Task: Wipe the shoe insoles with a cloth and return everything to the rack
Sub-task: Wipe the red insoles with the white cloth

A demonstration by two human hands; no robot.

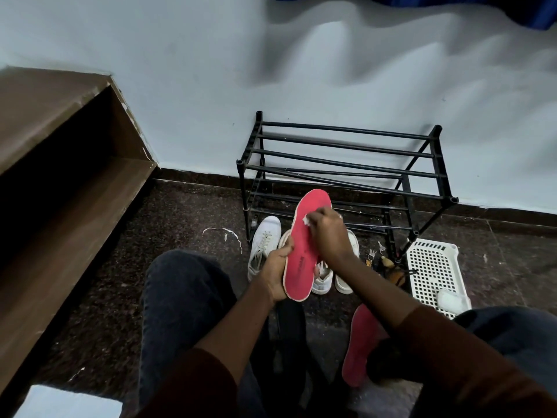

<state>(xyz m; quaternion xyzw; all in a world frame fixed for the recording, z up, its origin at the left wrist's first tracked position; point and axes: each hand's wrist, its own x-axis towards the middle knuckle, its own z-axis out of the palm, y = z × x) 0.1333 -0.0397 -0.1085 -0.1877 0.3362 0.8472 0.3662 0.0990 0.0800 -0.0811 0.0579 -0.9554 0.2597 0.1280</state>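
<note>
The left hand point(275, 271) grips a red insole point(301, 254) by its heel end, holding it up over the white shoes point(263, 245) on the floor in front of the black rack point(346, 164). The right hand point(327, 233) pinches a small white cloth point(304, 220) against the insole's upper half. A second insole point(360, 342) lies on the floor by the right knee, near a white basket point(434, 267).

Brightness: dim indoors, cool blue-grey cast
Shadows: broad wavy curtain point(536, 10) shadow across wall point(180, 70); near-black inside wooden shelf point(45, 182)
Floor point(180, 236): dark, speckle detail mushy
Sharpness: soft overall; rack point(443, 164) bars clearest
Edges: wide-angle bend, shelf and skirting lines curve; corners smeared
Foreground: sleeves point(452, 372) out of focus
</note>
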